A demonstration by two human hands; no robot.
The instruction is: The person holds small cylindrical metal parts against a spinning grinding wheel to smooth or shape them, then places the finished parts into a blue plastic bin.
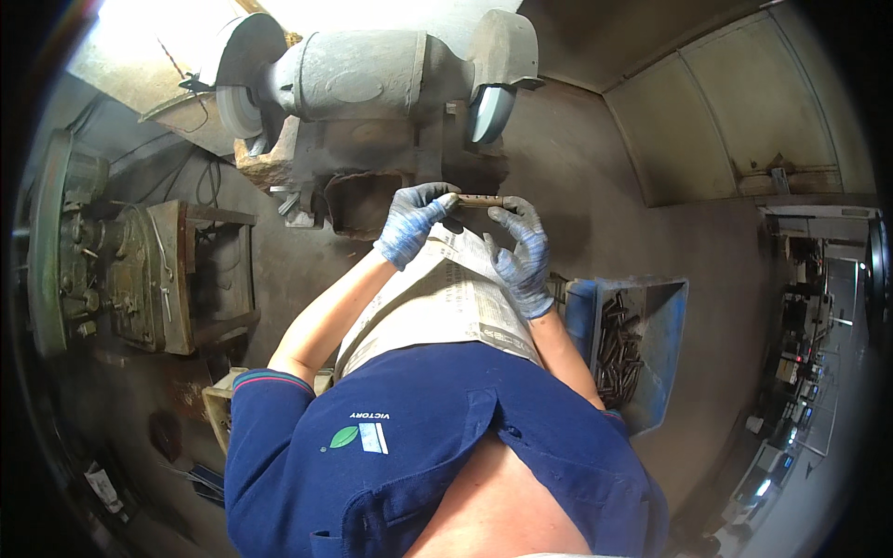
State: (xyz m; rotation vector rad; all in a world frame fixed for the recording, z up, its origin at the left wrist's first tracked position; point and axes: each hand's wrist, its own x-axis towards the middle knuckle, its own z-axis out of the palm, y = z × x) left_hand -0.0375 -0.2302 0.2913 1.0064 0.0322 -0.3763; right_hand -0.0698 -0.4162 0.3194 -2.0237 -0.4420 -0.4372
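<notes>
Below a grey twin-wheel grinder (358,79), both gloved hands at work in front of the body. Left hand (412,226) pinches one end of a slim metal bar (480,201), thumb against fingers; right hand (525,253) has the other end between thumb and fingertips, remaining fingers curled. Bar lies roughly level between the two, a row of small dark holes along it, just above the far end of newspaper (437,302) spread over the lap.

Containers: blue bin (663,349) beside the right forearm, open-topped, worn. Inside, a loose heap of slender dark metal pieces (618,358), lying at many angles; bin's right wall bare. Cream container (217,409) by the left sleeve, mostly hidden; contents cannot be told. Rusty box-like opening (329,200) beneath the grinder; interior too dark to read.
</notes>
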